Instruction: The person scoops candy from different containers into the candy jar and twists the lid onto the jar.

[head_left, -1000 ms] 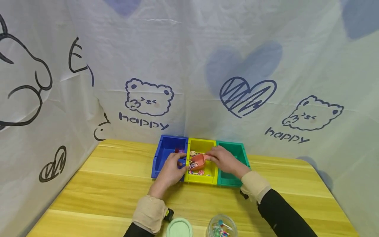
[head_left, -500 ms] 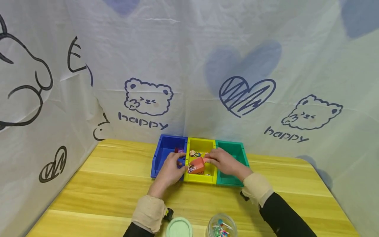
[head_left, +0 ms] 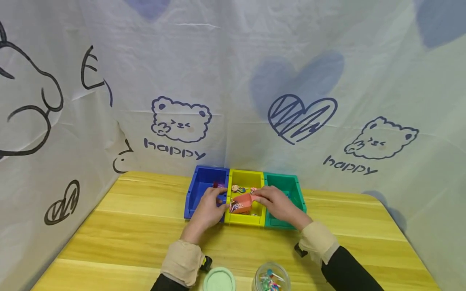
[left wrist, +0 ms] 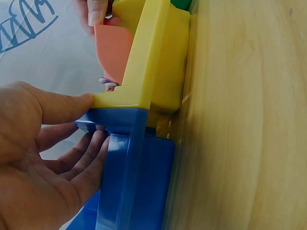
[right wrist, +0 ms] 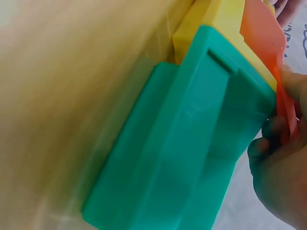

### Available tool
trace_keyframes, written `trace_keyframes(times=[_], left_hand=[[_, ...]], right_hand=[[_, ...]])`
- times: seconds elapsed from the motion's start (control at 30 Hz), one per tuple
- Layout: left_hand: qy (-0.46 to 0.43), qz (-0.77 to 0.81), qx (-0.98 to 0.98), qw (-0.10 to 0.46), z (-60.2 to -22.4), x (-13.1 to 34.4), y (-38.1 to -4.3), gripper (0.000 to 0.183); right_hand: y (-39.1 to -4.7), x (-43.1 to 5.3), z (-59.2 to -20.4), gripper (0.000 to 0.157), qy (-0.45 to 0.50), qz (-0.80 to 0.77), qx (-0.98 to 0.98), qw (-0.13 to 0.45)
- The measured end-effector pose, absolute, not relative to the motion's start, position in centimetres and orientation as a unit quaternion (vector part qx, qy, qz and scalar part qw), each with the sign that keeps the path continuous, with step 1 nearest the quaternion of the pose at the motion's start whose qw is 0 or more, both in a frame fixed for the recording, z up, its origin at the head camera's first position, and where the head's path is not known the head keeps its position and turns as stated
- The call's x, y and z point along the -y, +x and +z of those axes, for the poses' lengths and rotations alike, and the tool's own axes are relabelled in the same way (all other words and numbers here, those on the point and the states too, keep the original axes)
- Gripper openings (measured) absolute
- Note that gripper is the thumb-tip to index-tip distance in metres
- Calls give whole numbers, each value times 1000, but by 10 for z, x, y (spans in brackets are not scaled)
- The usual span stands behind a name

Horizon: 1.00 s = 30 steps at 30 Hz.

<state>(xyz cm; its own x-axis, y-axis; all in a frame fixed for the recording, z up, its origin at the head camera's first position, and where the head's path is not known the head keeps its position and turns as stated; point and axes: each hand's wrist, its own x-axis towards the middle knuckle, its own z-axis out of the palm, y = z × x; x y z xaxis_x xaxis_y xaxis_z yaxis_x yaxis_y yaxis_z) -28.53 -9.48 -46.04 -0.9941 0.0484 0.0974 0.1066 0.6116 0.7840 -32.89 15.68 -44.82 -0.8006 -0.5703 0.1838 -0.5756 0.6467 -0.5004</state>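
My right hand (head_left: 279, 202) grips the handle of an orange-pink scoop (head_left: 242, 203) inside the yellow bin (head_left: 244, 219). Striped wrapped candies lie in the scoop's mouth, near the bin's left wall. More candies (head_left: 238, 188), some like small lollipops, rest at the back of that bin. On the wall shared by the yellow bin and the blue bin (head_left: 198, 190), my left hand (head_left: 208, 208) pinches the rim. Its thumb (left wrist: 67, 106) presses the yellow edge, while the fingers curl inside the blue bin. Beneath my right wrist is the green bin (right wrist: 187, 143).
At the table's near side stand a clear jar (head_left: 271, 279) holding colourful lollipops and a pale green round lid (head_left: 219, 279). Dark red and purple pieces (head_left: 218, 184) lie in the blue bin. A printed white curtain (head_left: 225, 81) hangs right behind the bins.
The scoop has tilted and shifted slightly toward the near left of the yellow bin, with candies in its mouth. My right hand lowered a little; my left hand stays on the rim.
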Motion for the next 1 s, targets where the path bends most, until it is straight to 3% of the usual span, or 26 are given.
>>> trace_keyframes(times=[0.73,1.0], left_hand=[[-42,-437,897,40,-462,94,-287,47],[-42,-435,899,42,-462,94,-286,47]], right_hand=[[-310,-158,-480,30,300,318,888,141],[-309,-158,-482,29,279,337,889,139]])
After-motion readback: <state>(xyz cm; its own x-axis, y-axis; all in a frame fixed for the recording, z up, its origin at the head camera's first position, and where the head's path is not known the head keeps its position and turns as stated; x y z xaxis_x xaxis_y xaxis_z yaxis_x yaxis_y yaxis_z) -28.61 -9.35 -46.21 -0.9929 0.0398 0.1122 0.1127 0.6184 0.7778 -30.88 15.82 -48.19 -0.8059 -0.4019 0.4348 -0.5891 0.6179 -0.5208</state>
